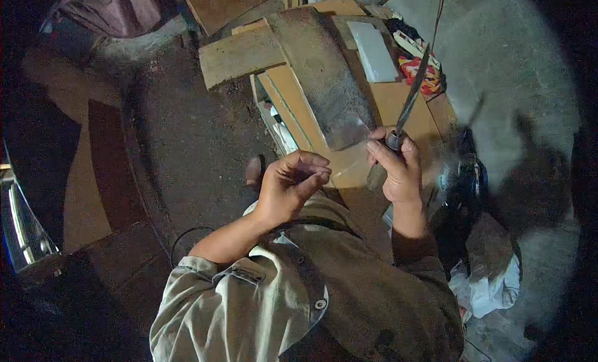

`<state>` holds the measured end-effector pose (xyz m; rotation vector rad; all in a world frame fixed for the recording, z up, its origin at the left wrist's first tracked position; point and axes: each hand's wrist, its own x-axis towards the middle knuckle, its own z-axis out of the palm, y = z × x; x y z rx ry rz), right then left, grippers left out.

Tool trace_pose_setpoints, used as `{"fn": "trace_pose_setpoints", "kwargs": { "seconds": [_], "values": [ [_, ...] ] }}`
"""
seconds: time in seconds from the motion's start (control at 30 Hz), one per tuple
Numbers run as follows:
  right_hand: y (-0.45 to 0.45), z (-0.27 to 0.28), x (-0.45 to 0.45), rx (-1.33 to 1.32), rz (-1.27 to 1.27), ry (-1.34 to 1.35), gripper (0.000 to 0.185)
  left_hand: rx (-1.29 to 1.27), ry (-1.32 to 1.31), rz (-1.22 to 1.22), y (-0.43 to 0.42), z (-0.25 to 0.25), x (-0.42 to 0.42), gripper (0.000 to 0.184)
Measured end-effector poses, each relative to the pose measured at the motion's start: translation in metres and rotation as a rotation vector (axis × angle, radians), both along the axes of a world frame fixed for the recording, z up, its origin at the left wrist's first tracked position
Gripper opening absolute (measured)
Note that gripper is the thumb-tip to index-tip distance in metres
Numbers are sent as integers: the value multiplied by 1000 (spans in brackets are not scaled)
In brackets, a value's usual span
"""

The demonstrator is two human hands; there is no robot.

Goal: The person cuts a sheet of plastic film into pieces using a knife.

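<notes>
My right hand [397, 166] is wrapped around the handle of a long, narrow, dark-bladed tool [413, 97] that looks like a knife or file. The blade points up and away, and a grey collar joins it to the handle. By the fingertips of this hand is a small, clear, film-like piece [357, 123]; I cannot tell whether they touch it. My left hand [293, 182] is closed in a pinch, thumb against fingers, apart from the right. Whatever it may hold is too small to make out. Both hands are above the near end of a worn, dusty board [317, 69].
Flat wooden pieces [240, 55] lie under and beside the board. A white slab [372, 50] and a red-and-yellow cloth [423, 75] are at the far right. White plastic bags [495, 287] sit on the floor at right. Dark, dirty ground [193, 113] spreads to the left.
</notes>
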<state>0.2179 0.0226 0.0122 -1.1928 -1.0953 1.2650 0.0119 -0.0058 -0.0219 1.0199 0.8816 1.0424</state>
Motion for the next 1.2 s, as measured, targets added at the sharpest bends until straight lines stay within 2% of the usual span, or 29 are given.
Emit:
{"fn": "trace_pose_setpoints", "kwargs": {
  "seconds": [0.1,0.2,0.27,0.3,0.37,0.4,0.5,0.7,0.8,0.87,0.9,1.0,1.2],
  "values": [
    [-3,-1,4,-25,10,31,13,29,-25,33,0,2,-2,10],
    [-5,2,2,-4,41,85,14,148,129,46,1,6,-9,13],
    [-7,2,2,32,50,128,15,546,370,170,5,12,-11,19],
    [-7,0,3,65,51,127,15,547,370,169,6,14,-12,19],
    [-9,1,4,96,51,126,15,759,462,247,7,18,-14,25],
    [-10,3,3,68,75,164,16,759,462,247,6,15,-15,25],
    [-14,7,5,34,123,224,19,984,485,394,8,13,-15,27],
    [-19,8,3,16,173,349,21,1011,423,503,6,7,-13,25],
    [-18,5,2,23,211,370,23,973,470,451,3,11,-19,22],
    [-18,3,1,18,165,277,27,963,450,474,3,9,-18,23],
    [-14,-3,2,46,242,335,37,953,430,498,3,7,-18,23],
    [-18,-8,-6,-6,233,314,45,902,336,543,2,1,-15,24],
    [-24,-7,-19,-142,190,299,38,880,324,490,0,10,-18,19]
  ]
}}
